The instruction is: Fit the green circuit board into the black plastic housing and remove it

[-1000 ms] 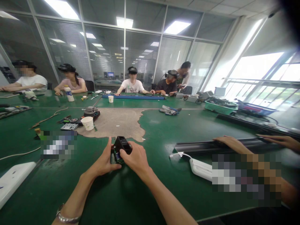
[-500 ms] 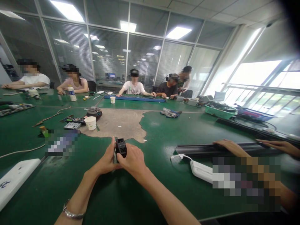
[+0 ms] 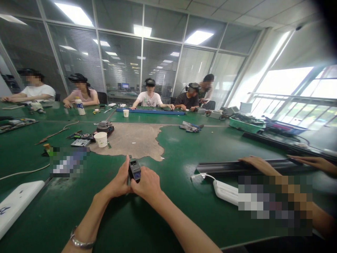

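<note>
1. grip state: left hand [image 3: 119, 182] and right hand [image 3: 147, 183] are both closed around a small black module [image 3: 134, 169], raised just above the green table [image 3: 184, 147]. left thumb runs up its left side; right fingers wrap its lower right side. how far the fingers reach behind it cannot be told.

2. location: module sits between the two hands, its top standing above the fingertips, a pale label panel facing the camera.

3. handling, judged: hard plastic casing, so stiff and non-deformable; small enough to be pinched by fingertips, so probably light. smooth sides may slip under a loose pinch.

4. fragility, judged: any exposed board or contacts on the underside would be the delicate part; that face is hidden here.

5. hold points, judged: take it by the two opposed side walls, as gripped now; keep pads off the label panel and lower edge.

6. surroundings: beyond the grip, a bare worn patch [image 3: 131, 138] in the table cover and a paper cup [image 3: 101, 139]; to the right of the grip, a white power strip [image 3: 226, 191] and a co-worker's hand [image 3: 256, 163] on a long black rail [image 3: 237, 166].
</note>
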Action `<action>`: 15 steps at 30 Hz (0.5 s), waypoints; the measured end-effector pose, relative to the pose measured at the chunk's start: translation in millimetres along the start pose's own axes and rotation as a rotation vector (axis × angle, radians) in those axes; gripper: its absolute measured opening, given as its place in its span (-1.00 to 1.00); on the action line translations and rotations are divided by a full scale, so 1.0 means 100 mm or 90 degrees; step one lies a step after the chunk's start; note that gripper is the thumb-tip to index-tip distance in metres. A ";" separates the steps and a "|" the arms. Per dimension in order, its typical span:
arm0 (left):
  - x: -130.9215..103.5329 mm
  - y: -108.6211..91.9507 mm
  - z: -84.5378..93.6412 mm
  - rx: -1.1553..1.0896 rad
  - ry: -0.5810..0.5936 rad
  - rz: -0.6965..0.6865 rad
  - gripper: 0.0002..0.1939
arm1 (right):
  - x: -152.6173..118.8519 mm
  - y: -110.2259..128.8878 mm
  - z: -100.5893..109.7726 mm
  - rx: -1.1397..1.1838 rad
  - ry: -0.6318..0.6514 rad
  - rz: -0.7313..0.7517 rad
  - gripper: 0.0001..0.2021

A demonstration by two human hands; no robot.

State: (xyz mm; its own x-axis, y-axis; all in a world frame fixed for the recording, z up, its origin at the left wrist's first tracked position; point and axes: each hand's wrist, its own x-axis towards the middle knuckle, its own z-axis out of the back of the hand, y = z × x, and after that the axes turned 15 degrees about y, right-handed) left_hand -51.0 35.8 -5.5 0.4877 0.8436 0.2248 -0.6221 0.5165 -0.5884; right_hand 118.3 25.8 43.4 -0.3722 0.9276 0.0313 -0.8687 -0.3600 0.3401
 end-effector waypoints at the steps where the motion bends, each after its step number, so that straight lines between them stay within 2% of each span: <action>1: 0.00 -0.01 0.00 0.000 -0.002 0.005 0.33 | 0.00 0.00 0.00 0.010 0.000 -0.004 -0.67; 8: 0.01 -0.04 -0.01 -0.006 0.002 0.026 0.30 | -0.04 -0.05 -0.06 0.067 -0.031 0.006 -0.61; 15: 0.02 -0.07 0.01 -0.047 -0.018 0.031 0.32 | 0.01 0.00 0.01 0.090 -0.055 0.004 -0.70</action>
State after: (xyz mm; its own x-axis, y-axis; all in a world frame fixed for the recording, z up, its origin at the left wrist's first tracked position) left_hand -46.7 33.9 -0.4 0.4397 0.8719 0.2154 -0.5980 0.4632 -0.6541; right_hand 118.4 27.4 44.3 -0.3420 0.9330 0.1124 -0.8100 -0.3533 0.4681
